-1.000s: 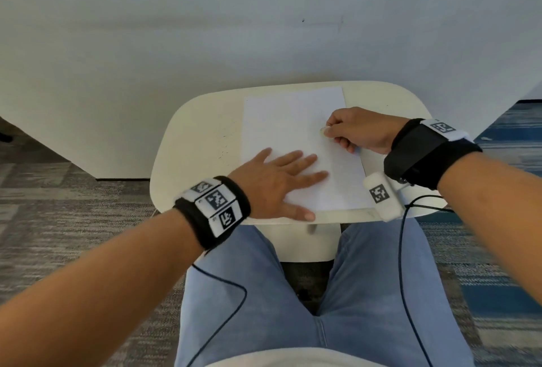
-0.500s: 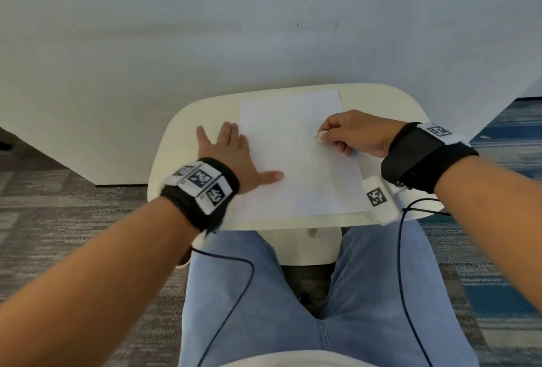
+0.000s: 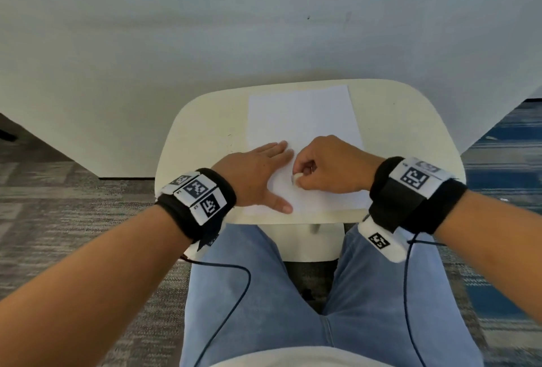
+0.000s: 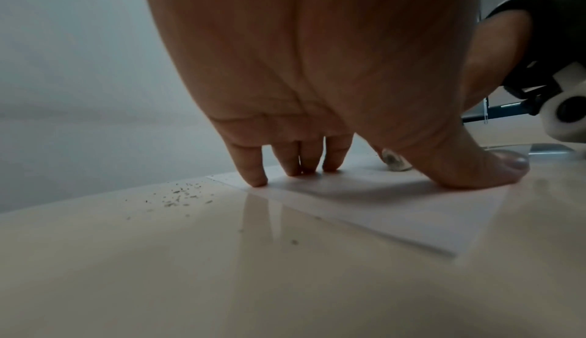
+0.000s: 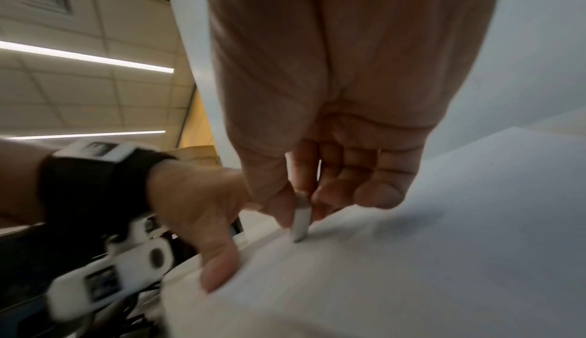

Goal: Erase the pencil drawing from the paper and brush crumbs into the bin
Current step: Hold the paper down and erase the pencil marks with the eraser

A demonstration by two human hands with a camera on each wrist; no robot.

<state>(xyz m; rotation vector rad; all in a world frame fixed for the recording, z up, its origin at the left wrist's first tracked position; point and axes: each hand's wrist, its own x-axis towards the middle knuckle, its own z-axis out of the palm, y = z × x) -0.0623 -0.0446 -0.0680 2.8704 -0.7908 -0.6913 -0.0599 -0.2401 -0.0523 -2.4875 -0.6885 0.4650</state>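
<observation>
Left hand (image 3: 255, 174) shifted onto paper (image 3: 302, 120) — cream table (image 3: 199, 132).

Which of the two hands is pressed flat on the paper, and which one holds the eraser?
The left hand lies flat, fingers straight, pinning the paper. The right hand has curled fingers pinching the eraser against the sheet.

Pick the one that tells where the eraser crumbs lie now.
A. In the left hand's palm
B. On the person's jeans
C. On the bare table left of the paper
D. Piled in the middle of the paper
C: the left wrist view shows the crumbs scattered on the table, just past the paper's left edge.
</observation>
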